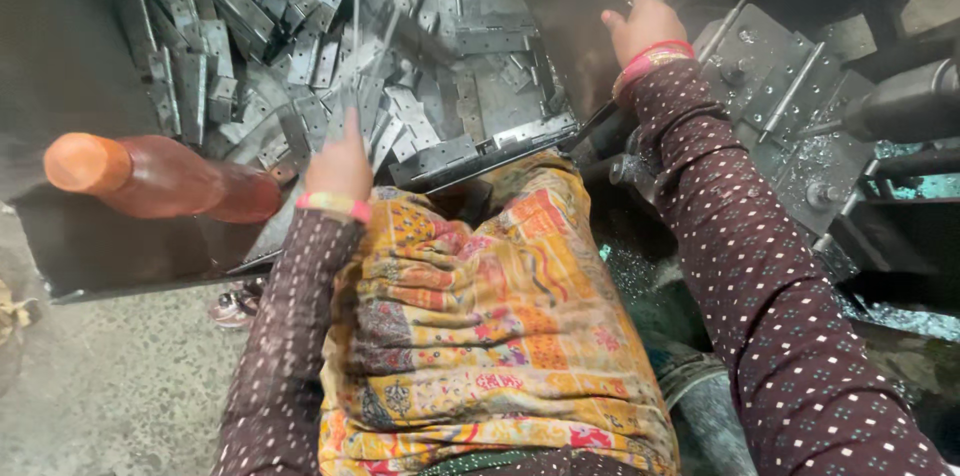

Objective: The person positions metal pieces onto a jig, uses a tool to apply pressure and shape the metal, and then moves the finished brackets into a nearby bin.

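My left hand [340,164] reaches into a heap of grey metal hinges [300,46] in a dark metal tray [150,256]; its fingers are closed on a thin hinge piece [352,96] standing up from the pile. My right hand [638,28] rests at the right side of the tray, near a grey metal machine plate [770,76]; whether it holds anything is hidden. Both sleeves are dark with small dots, with bangles at the wrists. A patterned yellow cloth [480,326] covers my lap.
An orange plastic bottle [160,178] lies on its side at the tray's left. A machine with metal rods and shiny shavings [830,151] stands at the right. Bare concrete floor [110,386] lies at the lower left, with a sandal [232,308] near the tray edge.
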